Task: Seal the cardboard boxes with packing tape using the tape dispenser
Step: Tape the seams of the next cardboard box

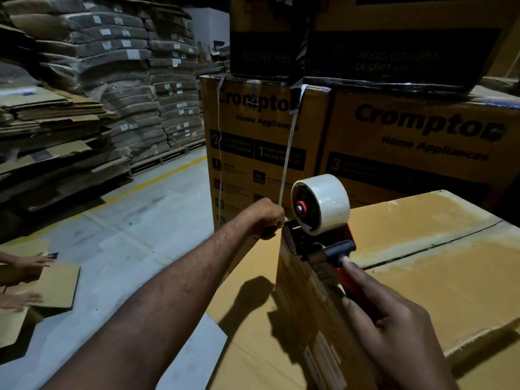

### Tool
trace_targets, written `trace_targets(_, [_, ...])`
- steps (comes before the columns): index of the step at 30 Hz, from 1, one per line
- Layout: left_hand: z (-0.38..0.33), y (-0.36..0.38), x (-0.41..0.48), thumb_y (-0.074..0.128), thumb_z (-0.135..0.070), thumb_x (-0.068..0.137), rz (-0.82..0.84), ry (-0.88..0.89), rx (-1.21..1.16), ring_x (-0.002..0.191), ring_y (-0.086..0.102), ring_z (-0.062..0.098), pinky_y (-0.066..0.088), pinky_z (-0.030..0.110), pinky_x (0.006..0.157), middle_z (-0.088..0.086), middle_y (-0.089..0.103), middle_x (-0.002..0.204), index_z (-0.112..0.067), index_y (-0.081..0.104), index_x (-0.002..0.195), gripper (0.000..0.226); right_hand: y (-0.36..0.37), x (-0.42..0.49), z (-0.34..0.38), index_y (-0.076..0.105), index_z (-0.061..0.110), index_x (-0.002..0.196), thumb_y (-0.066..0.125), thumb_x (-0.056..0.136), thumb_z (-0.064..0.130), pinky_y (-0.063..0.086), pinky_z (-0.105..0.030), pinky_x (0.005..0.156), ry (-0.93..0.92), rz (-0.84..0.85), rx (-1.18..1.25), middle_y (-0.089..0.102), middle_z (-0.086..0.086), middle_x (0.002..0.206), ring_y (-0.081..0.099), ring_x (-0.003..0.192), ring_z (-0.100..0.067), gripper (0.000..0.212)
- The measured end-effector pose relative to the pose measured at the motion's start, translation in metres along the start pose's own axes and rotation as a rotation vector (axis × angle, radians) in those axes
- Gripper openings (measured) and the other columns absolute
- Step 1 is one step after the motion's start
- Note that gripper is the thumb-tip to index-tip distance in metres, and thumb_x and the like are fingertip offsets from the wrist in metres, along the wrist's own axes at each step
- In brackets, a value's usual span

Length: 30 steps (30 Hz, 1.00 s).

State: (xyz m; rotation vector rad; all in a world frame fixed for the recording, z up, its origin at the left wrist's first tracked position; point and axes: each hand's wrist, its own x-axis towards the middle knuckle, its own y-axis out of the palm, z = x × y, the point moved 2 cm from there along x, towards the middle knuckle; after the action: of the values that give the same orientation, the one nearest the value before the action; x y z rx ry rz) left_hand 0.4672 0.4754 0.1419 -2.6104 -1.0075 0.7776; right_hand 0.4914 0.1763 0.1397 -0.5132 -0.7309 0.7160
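While the right grip (394, 313) holds the dispenser (318, 243) on the box (450, 291) and the left grip (270, 218) pinches the tape (329, 204), sealing looks just begun; next, pull along the seam (436, 244).

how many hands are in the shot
4. The left hand is by the front of the tape dispenser, the right hand grips its handle, and another person's upper hand and lower hand rest on cardboard at the left edge. Others may be hidden.
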Motion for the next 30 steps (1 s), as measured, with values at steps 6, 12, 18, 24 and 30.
trace_targets(6, [0.015, 0.005, 0.008, 0.059, -0.028, 0.094, 0.089, -0.16, -0.044, 0.056, 0.044, 0.009, 0.038, 0.02, 0.048, -0.002, 0.051, 0.071, -0.015, 0.059, 0.09, 0.013, -0.003, 0.004, 0.003, 0.04, 0.063, 0.134, 0.079, 0.079, 0.015, 0.053, -0.017, 0.081, 0.036, -0.002, -0.045, 0.042, 0.047, 0.107, 0.05, 0.084, 0.026, 0.083])
trace_targets(12, [-0.003, -0.01, 0.022, 0.072, -0.042, 0.087, -0.121, 0.041, 0.673, 0.079, 0.058, 0.013, 0.058, 0.029, 0.07, -0.001, 0.063, 0.102, -0.021, 0.066, 0.11, 0.031, -0.01, 0.005, 0.011, 0.035, 0.068, 0.121, 0.073, 0.086, 0.02, 0.052, -0.026, 0.093, 0.122, 0.064, -0.046, 0.055, 0.026, 0.105, 0.059, 0.087, 0.0, 0.071])
trace_targets(18, [-0.025, 0.002, 0.003, 0.064, -0.025, 0.096, 0.059, 0.276, 0.478, 0.096, 0.061, 0.015, 0.056, 0.043, 0.095, 0.001, 0.065, 0.105, -0.012, 0.065, 0.113, 0.021, -0.011, 0.007, 0.022, 0.033, 0.062, 0.131, 0.069, 0.089, 0.022, 0.046, -0.021, 0.098, 0.122, 0.113, -0.108, 0.052, 0.026, 0.109, 0.05, 0.095, 0.003, 0.069])
trace_targets(24, [0.014, 0.021, -0.013, 0.057, -0.015, 0.099, 0.185, 0.178, 0.168, 0.091, 0.06, 0.012, 0.045, 0.061, 0.103, -0.005, 0.06, 0.099, -0.022, 0.054, 0.111, 0.014, -0.009, 0.008, 0.036, 0.023, 0.052, 0.148, 0.063, 0.092, 0.027, 0.044, -0.017, 0.092, 0.038, 0.181, -0.254, 0.058, 0.017, 0.127, 0.053, 0.106, -0.002, 0.073])
trace_targets(30, [0.036, 0.023, 0.007, 0.078, -0.057, 0.074, 0.261, 0.131, 0.179, 0.11, 0.067, 0.028, 0.041, 0.074, 0.099, 0.003, 0.072, 0.11, -0.026, 0.062, 0.118, 0.056, -0.013, 0.011, 0.037, 0.022, 0.051, 0.148, 0.058, 0.096, 0.025, 0.038, -0.008, 0.067, 0.076, 0.22, -0.251, 0.049, 0.016, 0.096, 0.043, 0.075, 0.0, 0.068])
